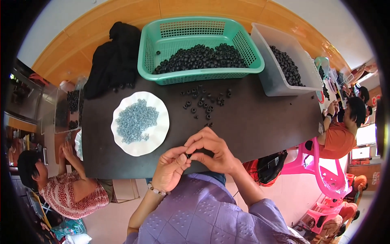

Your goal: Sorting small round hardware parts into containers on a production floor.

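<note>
My left hand (170, 167) and my right hand (211, 149) meet at the near edge of the dark table (264, 122), fingertips pinched together on one small black ring (188, 155). Just left of them stands a white scalloped plate (158, 134) holding a heap of small clear rings (135, 120). Several loose black rings (203, 103) lie scattered on the table beyond my hands. Farther back a green plastic basket (199, 75) is filled with black rings.
A clear plastic bin (272, 77) of black rings stands at the back right. A black cloth (115, 61) lies at the back left. One person sits at the left, others at the right on pink chairs (325, 179).
</note>
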`<state>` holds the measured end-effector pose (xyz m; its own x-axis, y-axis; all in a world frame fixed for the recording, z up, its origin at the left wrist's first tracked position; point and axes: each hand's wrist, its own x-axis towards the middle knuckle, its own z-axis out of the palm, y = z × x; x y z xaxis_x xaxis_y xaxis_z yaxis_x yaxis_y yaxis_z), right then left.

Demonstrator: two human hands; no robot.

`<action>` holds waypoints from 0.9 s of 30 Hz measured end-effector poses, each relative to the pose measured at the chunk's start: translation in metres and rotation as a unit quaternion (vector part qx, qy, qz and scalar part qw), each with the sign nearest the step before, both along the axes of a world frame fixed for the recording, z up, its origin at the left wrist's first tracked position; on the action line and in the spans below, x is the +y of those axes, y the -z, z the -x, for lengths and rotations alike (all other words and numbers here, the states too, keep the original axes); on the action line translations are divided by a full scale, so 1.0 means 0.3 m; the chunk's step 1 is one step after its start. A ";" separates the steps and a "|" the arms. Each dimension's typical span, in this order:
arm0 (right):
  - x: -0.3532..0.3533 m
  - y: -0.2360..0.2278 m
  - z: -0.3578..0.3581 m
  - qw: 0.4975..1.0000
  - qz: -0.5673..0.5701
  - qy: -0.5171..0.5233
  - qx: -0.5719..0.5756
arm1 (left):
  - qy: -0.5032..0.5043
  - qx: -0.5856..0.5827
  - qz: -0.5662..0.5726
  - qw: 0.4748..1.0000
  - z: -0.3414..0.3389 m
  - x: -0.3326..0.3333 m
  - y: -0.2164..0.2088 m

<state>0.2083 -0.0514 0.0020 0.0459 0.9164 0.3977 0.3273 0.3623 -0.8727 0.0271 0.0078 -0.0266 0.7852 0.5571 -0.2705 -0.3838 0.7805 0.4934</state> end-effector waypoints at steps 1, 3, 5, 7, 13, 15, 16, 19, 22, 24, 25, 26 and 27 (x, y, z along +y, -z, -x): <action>-0.001 0.006 0.006 1.000 -0.006 0.003 0.000 | -0.002 0.014 0.018 1.000 0.000 -0.002 -0.004; 0.002 0.013 0.014 1.000 -0.020 0.008 -0.004 | -0.004 0.018 0.018 1.000 0.000 -0.004 -0.009; 0.002 0.017 0.023 0.999 -0.029 0.019 -0.017 | -0.010 0.030 0.025 0.999 0.000 -0.007 -0.011; 0.007 0.017 0.032 0.999 -0.036 0.027 -0.027 | -0.004 0.016 0.026 1.000 0.005 -0.003 -0.001; 0.022 0.011 0.053 0.995 -0.067 0.044 -0.060 | 0.016 0.040 0.014 0.999 0.016 0.003 -0.008; 0.027 0.007 0.061 0.994 -0.073 0.053 -0.069 | 0.018 0.041 0.009 0.999 0.026 0.002 0.001; 0.031 0.006 0.063 0.994 -0.073 0.047 -0.068 | 0.014 0.043 0.004 0.999 0.028 0.004 0.002; 0.044 -0.014 0.061 0.993 -0.067 0.040 -0.089 | 0.008 0.052 -0.003 0.999 0.037 0.010 -0.002; 0.073 -0.038 0.027 0.993 -0.034 0.012 -0.116 | 0.000 0.060 -0.012 0.998 0.042 0.018 -0.012; 0.107 -0.038 -0.003 0.984 -0.033 0.019 -0.174 | -0.015 0.066 -0.016 0.998 0.051 0.015 -0.013; 0.127 -0.042 -0.011 0.984 -0.012 0.022 -0.178 | -0.010 0.072 -0.031 0.997 0.055 0.017 -0.005; 0.150 -0.049 -0.019 0.983 0.008 0.025 -0.183 | -0.005 0.078 -0.047 0.996 0.058 0.019 0.002; 0.176 -0.048 -0.027 0.978 0.012 0.018 -0.210 | -0.008 0.075 -0.054 0.996 0.065 0.017 0.008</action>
<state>0.2164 0.0013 0.0163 -0.0836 0.9263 0.3674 0.6703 0.3251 -0.6671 0.0075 0.0129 -0.0291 0.7310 0.6012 -0.3230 -0.3110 0.7147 0.6265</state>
